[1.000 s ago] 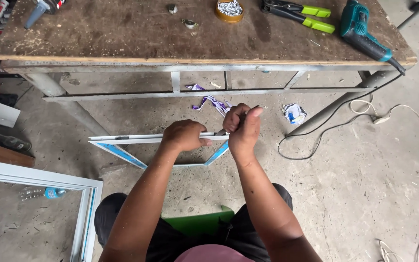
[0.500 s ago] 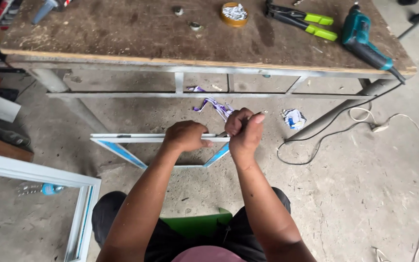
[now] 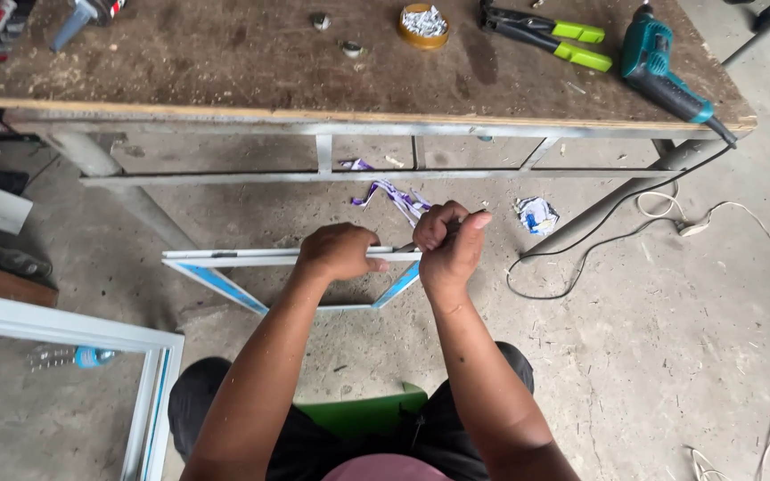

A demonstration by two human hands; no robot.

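A small white metal frame (image 3: pixel 225 267) with blue protective film is held on edge above the concrete floor in front of me. My left hand (image 3: pixel 339 253) is closed over its top rail near the middle. My right hand (image 3: pixel 450 247) is a fist at the frame's right corner, pinching a thin strip or small tool that I cannot make out. I am seated on a green stool (image 3: pixel 358 414).
A wooden workbench (image 3: pixel 225 71) stands ahead with a teal drill (image 3: pixel 661 62), green-handled pliers (image 3: pixel 550 31) and a tin of small parts (image 3: pixel 422 24). Torn film scraps (image 3: pixel 394 198) and a white cable (image 3: pixel 733 232) lie on the floor. A larger white frame (image 3: pixel 91 343) rests at left.
Both hands stay on the frame's top rail. The right fist has shifted slightly at the corner; the frame has hardly moved.
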